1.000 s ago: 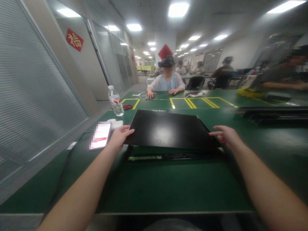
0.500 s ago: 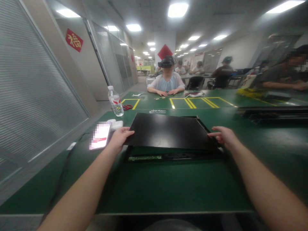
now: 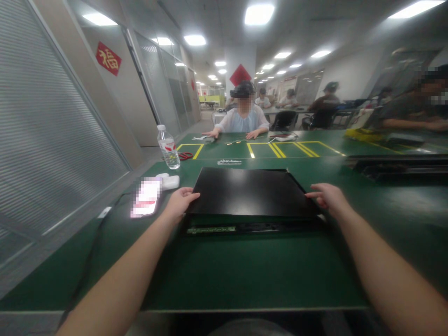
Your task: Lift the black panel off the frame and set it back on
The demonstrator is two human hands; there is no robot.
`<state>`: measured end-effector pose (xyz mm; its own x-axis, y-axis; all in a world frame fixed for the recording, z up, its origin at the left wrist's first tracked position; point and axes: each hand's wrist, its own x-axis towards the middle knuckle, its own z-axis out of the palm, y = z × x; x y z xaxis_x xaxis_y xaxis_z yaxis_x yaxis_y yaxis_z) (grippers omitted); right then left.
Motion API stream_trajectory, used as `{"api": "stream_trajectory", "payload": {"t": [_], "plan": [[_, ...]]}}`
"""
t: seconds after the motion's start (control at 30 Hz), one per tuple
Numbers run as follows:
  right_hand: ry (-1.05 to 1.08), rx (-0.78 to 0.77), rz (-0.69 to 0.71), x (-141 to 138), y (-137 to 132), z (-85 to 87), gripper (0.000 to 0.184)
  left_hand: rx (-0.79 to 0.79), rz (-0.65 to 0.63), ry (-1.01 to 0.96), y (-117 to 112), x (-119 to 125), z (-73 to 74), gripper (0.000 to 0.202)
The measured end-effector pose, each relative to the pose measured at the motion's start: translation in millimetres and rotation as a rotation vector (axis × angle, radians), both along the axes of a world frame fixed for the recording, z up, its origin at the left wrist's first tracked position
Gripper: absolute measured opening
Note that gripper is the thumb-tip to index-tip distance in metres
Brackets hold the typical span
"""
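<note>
A flat, glossy black panel (image 3: 245, 191) lies over a thin black frame (image 3: 273, 227) on the green table. The frame's near side shows below the panel, with a green strip (image 3: 211, 230) like a circuit board at its left part. My left hand (image 3: 182, 201) is closed on the panel's left edge, thumb on top. At the right edge, my right hand (image 3: 327, 198) has its fingers bent against the panel's side, close to the frame, with the index finger stretched along it. The undersides of the panel and fingertips are hidden.
Left of the panel are a lit phone (image 3: 146, 198), a white case (image 3: 171, 182), a water bottle (image 3: 168, 148) and red-handled scissors (image 3: 185, 155). A cable (image 3: 91, 252) runs along the left. Dark frames (image 3: 395, 167) lie at right. A person (image 3: 243, 116) sits opposite.
The panel has shifted slightly right and its left side has lowered onto the frame, my left hand moving with it. My right hand hardly moves. The person opposite has spread their hands apart.
</note>
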<state>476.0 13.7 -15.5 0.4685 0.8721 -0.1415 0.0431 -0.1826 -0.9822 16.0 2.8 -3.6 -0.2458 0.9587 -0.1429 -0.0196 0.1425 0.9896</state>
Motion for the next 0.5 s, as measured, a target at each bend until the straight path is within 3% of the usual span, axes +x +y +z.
{"api": "stream_trajectory", "payload": {"t": [0.17, 0.5], "plan": [[-0.141, -0.010, 0.001, -6.4, -2.0, 1.9, 0.005, 0.000, 0.026, 0.026, 0.9, 1.8, -3.2, 0.031], [-0.549, -0.073, 0.046, -2.0, -1.5, -3.1, 0.022, -0.010, -0.016, 0.127, 1.8, -2.0, -8.1, 0.039]]}}
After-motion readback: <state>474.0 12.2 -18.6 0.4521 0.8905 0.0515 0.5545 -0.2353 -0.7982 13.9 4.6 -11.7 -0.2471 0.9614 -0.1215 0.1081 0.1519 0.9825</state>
